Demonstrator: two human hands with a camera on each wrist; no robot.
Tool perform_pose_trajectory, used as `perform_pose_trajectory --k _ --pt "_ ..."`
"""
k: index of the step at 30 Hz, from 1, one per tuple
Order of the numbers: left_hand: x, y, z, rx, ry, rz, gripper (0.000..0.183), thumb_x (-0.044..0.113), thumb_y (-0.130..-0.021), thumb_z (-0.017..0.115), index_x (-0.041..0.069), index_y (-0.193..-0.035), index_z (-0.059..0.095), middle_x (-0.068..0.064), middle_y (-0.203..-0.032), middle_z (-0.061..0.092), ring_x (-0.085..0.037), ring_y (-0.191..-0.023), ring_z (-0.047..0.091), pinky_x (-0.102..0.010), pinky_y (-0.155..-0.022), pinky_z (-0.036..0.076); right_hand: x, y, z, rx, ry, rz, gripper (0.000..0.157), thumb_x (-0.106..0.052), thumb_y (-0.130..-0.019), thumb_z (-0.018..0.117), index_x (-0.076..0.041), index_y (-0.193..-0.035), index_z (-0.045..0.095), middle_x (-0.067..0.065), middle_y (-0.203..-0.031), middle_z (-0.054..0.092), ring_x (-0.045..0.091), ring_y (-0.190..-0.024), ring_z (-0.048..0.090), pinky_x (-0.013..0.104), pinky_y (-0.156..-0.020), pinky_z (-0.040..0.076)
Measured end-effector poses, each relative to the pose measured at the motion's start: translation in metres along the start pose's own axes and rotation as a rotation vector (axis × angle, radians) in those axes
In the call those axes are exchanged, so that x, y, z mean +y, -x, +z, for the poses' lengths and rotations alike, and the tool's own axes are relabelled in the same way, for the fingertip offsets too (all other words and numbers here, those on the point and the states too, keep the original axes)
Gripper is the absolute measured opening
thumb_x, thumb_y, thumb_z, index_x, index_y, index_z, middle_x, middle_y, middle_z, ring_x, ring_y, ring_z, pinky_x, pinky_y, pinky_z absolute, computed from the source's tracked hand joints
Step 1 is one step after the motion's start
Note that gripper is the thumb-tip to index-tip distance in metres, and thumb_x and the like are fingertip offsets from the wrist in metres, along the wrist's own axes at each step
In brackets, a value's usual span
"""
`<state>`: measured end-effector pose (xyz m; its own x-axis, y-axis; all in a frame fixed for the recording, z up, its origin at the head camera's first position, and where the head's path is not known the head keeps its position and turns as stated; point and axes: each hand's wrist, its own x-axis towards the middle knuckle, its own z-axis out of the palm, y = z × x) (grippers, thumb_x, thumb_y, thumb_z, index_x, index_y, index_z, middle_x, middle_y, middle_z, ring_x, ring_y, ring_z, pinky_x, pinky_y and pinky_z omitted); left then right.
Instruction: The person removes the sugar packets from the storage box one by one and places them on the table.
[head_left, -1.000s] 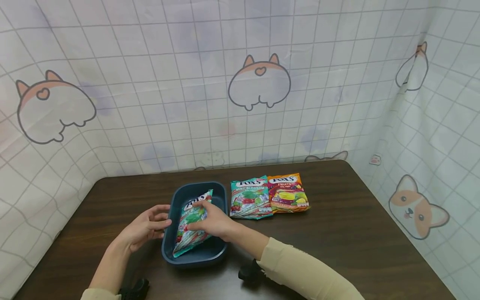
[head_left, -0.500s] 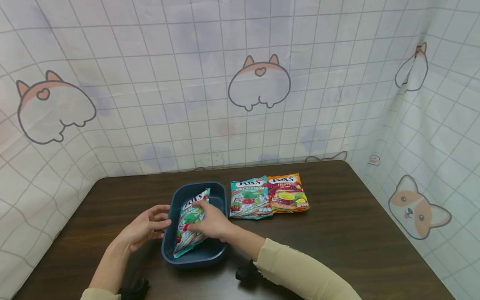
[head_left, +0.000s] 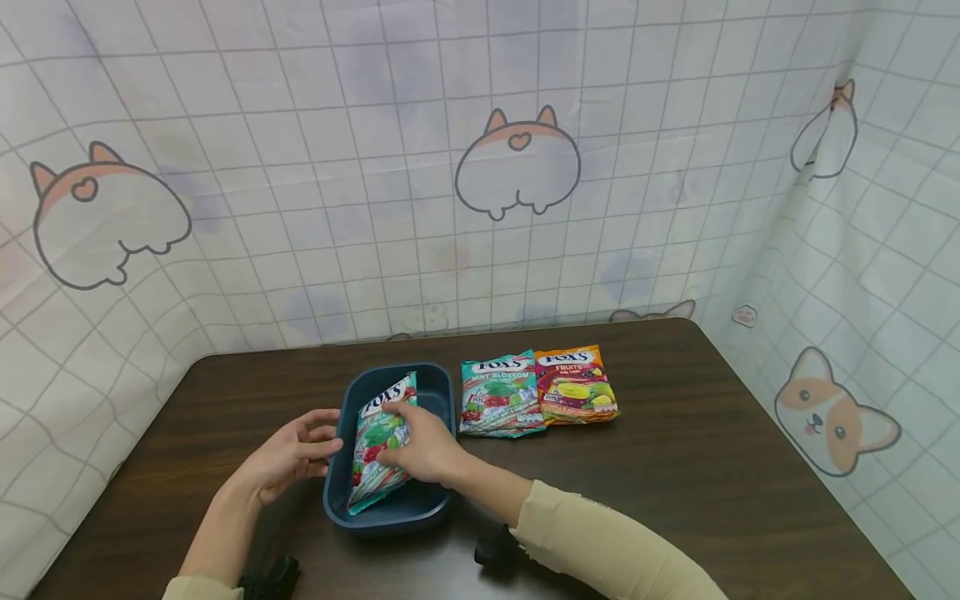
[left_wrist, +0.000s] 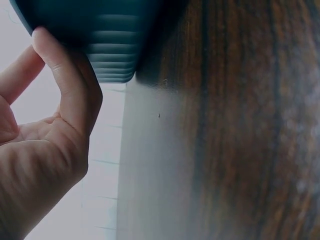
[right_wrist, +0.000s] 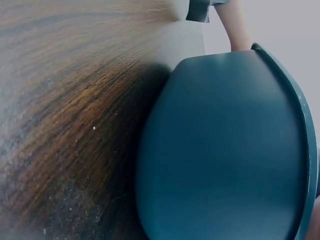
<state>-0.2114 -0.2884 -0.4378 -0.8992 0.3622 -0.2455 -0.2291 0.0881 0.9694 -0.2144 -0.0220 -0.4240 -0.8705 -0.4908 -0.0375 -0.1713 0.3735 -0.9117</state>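
Note:
A dark blue plastic bin (head_left: 390,523) stands on the table in the head view. Inside it, leaning at a slant, lies a teal bag of Fox's Mint Blossom candy (head_left: 377,437). My right hand (head_left: 426,446) reaches in from the right and grips this bag between thumb and fingers. At the bin's left side, my left hand (head_left: 296,454) holds the edge, with its bent fingers on the outer wall and its thumb near the rim. In the left wrist view a fingertip (left_wrist: 41,40) meets the rim. The bin wall (right_wrist: 220,145) hides most of my right hand in the right wrist view.
Right of the bin, a second teal candy bag (head_left: 501,396) lies flat beside an orange Fox's Fruits bag (head_left: 575,387), edges touching. The dark wooden table (head_left: 675,467) ends at a patterned white cloth (head_left: 337,208) behind and at the sides.
The candy bag in the bin has shifted slightly left and stands a little straighter, with my right hand still on it. My left hand and the other bags stay in place.

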Motion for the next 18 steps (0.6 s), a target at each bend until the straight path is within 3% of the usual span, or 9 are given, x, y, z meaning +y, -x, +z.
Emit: perform_pose_trajectory --k 18 --pt "-0.002 -0.001 0.0 0.032 -0.017 -0.001 0.067 0.014 -0.104 0.063 -0.002 -0.154 0.023 -0.009 -0.122 0.065 -0.021 -0.094 0.066 -0.036 -0.082 0.058 -0.001 0.013 -0.024 -0.015 -0.114 -0.011 0.062 -0.016 -0.094 0.077 -0.019 -0.15 0.051 0.009 -0.133 0.058 0.021 -0.104 0.062 0.037 -0.088 0.056"
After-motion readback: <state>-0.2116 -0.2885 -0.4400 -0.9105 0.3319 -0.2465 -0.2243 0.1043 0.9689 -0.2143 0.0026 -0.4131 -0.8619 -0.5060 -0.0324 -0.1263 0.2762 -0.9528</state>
